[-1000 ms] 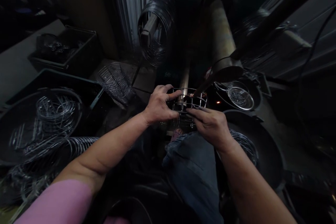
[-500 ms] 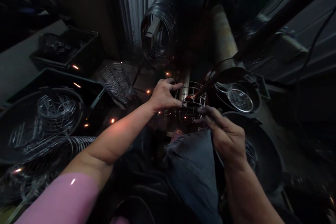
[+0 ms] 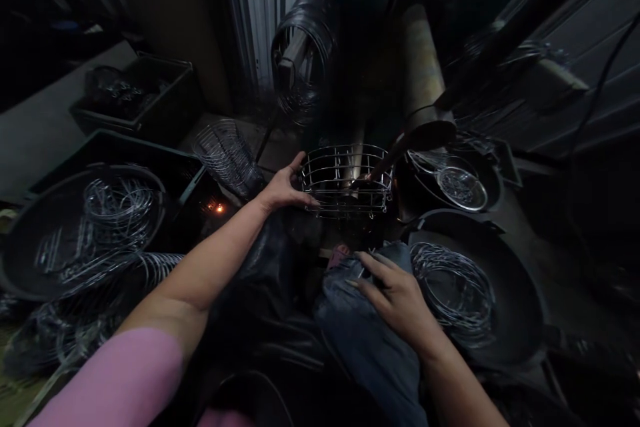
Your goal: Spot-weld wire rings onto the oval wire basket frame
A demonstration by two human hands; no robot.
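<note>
- Holding the wire basket (image 3: 346, 180) by its near left rim, your left hand (image 3: 283, 188) has its fingers curled closed around the top wires, which keeps the frame level and steady against the dark electrode arm (image 3: 395, 150) that dips into it from the right.
- You keep the wire basket up in front of your knees, just below the machine's upright cylinder (image 3: 421, 73), so the joints along its rim sit under that arm's tip.
- Your right hand (image 3: 395, 293) is off the wire basket, well nearer to you than it, resting on your denim-covered knee (image 3: 365, 333); its grip is loose, fingers spread and half bent. Whether a thin wire lies under the fingertips you cannot tell in this light.
- Right of the wire basket, a dark round pan (image 3: 505, 293) holds loose wire rings (image 3: 453, 287), placed within easy reach of that free hand.
- Beyond that pan, still to the right of the wire basket, a smaller bowl (image 3: 463, 187) sits with shiny pieces in it.
- Left of the wire basket, a stack of formed wire frames (image 3: 225, 157) leans on its side, and farther left a big round tub (image 3: 75, 233) carries tangled wire hoops.
- Above the wire basket, a coil of wire (image 3: 303, 47) hangs on a spool.
</note>
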